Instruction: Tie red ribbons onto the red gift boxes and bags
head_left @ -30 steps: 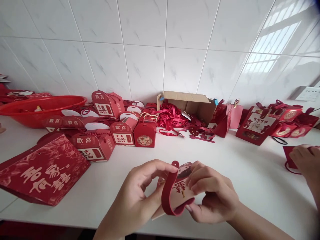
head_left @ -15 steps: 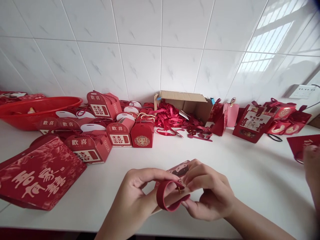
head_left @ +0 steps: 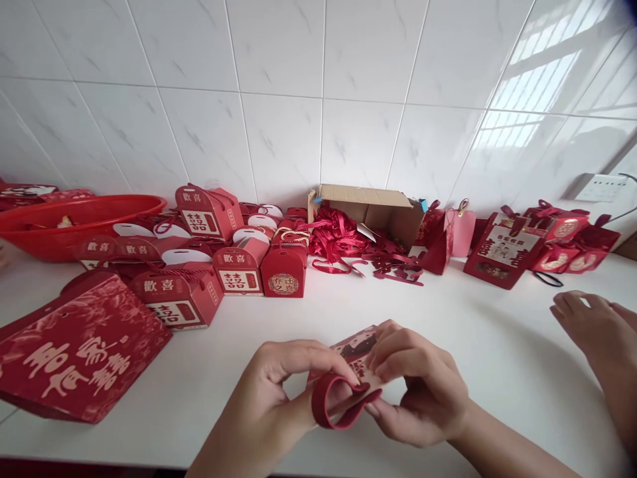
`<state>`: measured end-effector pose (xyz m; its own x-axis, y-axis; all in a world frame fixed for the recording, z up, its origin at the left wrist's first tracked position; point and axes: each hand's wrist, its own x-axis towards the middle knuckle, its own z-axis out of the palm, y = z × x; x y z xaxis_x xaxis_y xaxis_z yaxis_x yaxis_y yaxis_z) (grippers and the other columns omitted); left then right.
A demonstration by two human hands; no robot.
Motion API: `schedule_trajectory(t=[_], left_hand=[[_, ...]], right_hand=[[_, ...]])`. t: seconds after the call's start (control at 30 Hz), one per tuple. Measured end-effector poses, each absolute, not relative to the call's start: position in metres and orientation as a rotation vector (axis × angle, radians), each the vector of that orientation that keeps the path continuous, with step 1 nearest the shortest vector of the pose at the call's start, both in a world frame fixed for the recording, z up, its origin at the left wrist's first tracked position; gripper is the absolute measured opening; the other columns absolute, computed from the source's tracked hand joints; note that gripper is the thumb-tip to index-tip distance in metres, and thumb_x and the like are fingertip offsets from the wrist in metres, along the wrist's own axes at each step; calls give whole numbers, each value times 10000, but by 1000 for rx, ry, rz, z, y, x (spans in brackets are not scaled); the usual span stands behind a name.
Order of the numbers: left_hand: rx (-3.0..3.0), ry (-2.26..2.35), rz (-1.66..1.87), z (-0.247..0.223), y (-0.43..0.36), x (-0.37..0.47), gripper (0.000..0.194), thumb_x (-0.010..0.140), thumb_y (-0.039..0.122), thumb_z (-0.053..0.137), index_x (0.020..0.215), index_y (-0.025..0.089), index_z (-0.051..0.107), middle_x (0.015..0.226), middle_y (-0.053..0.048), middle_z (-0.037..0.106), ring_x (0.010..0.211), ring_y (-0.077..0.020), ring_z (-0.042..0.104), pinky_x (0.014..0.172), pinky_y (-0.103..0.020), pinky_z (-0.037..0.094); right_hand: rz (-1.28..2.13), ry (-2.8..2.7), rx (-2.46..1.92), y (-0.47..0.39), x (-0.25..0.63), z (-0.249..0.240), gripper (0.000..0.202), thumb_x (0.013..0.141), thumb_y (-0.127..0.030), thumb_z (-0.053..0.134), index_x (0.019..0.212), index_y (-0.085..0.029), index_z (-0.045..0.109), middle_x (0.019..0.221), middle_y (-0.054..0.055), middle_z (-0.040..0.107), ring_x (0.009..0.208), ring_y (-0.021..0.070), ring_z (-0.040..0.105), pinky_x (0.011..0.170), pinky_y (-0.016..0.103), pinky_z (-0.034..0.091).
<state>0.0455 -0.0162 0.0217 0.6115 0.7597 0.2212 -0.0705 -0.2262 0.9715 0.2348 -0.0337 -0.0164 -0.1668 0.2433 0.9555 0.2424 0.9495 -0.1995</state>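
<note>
Head view: at far left sits a red basin [head_left: 74,242], with a large red bag [head_left: 94,352] lying in front of it and red handled boxes [head_left: 239,275] clustered beside. Nearer the middle, the left hand [head_left: 281,385] bends a red strap [head_left: 319,401] into a loop, forefinger and thumb closed on it; where its upper end meets the printed packet [head_left: 357,342] is hard to make out behind the fingers. That packet is held tilted above the white table [head_left: 497,358]. The right hand [head_left: 423,388] pinches the packet and the strap's other end between thumb and curled fingers. Farther right, another person's hand [head_left: 594,325] shows.
</note>
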Motion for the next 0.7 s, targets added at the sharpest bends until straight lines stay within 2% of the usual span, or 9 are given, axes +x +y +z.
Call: schedule_trajectory(t=[0.1,0.17,0.27,0.33,0.47,0.6,0.7], left_hand=[[1674,523,841,20,-17,42,128,829,296,670,788,203,748,799,-53,739,764,-191,667,721,-278,532],[1702,463,849,17,-16,39,121,837,304,663,876,222,744,868,-55,744,828,-205,675,786,-307,537],[1752,390,911,12,-12,35,206,813,303,695,1012,256,716,1017,-63,725,989,-233,661,934,-358,506],[1752,326,918,8,-7,37,246,808,290,698,1053,263,708,1086,-79,706,1064,-257,642,973,-389,493],[1688,297,930,1,1,48,228,810,188,682,1010,287,730,1055,-62,711,1024,-232,669,853,-311,566],[1731,403,1123,-6,3,59,212,836,116,618,909,276,736,950,-24,724,902,-164,697,753,-203,576],[1886,434,1236,-10,6,61,299,848,56,552,957,286,710,951,-8,718,893,-142,690,753,-187,573]], right_hand=[[8,-1759,-360,-35,236,-16,252,757,-104,649,997,-135,581,744,60,589,629,168,598,538,318,506],[27,-1761,-367,-35,236,-15,255,767,-107,643,1009,-149,575,749,60,596,624,170,601,541,325,507],[67,-1739,-391,-35,237,-15,252,786,-112,641,1021,-164,563,773,67,607,639,172,606,572,346,523],[96,-1710,-423,-33,238,-17,224,814,-126,634,1017,-176,553,786,66,604,649,170,604,592,357,539],[130,-1635,-514,-28,240,-23,164,836,-150,629,969,-194,545,772,53,591,670,170,598,615,363,562],[71,-1654,-578,-25,243,-24,206,790,-108,663,945,-204,566,737,38,614,684,175,611,642,352,571],[56,-1697,-662,-26,244,-21,389,785,-80,649,1141,-193,541,849,68,641,713,173,634,633,326,573]])
